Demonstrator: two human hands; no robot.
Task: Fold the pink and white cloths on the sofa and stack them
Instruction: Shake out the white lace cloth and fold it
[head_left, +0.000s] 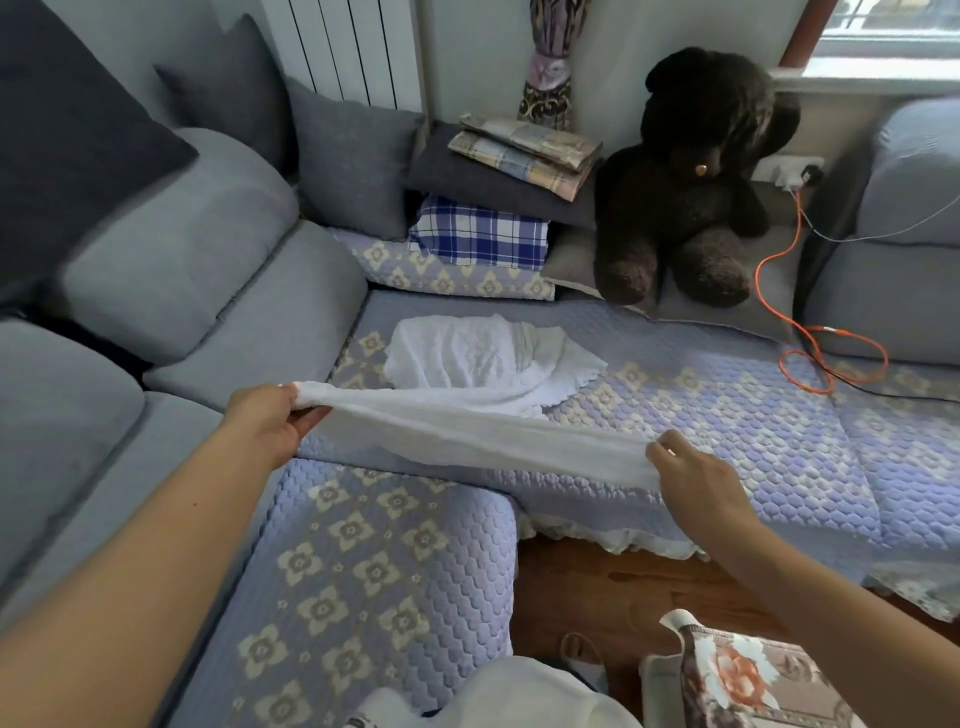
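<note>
- Above the quilted sofa cover (727, 415), a white cloth (467, 431) hangs stretched between the person's two hands, its far part trailing down onto the seat.
- Left hand (270, 421): fingers and thumb curled round one end of the cloth, gripping the bunched edge.
- Right hand (696, 478): fingertips pinching the other end, lower and nearer the seat's front edge.
- Behind the stretched span, more white cloth (467, 353) lies crumpled on the seat; whether it is the same piece or a second one cannot be told. No pink cloth can be made out.
- Judged stage: the cloth is being drawn taut before a fold; no folded stack is visible yet.
- Risk 1: the held edge is bunched rather than flat, so a fold made now would probably set creases and uneven corners.
- Risk 2: the right-hand pinch looks light; a tug from the left could pull that end free and drop it towards the floor (623, 587).
- Risk 3: the trailing part may drag the crumpled heap along, tangling both.
- Background, well apart: a dark teddy bear (696, 176), an orange cable (810, 332), folded plaid cloths (478, 234).
</note>
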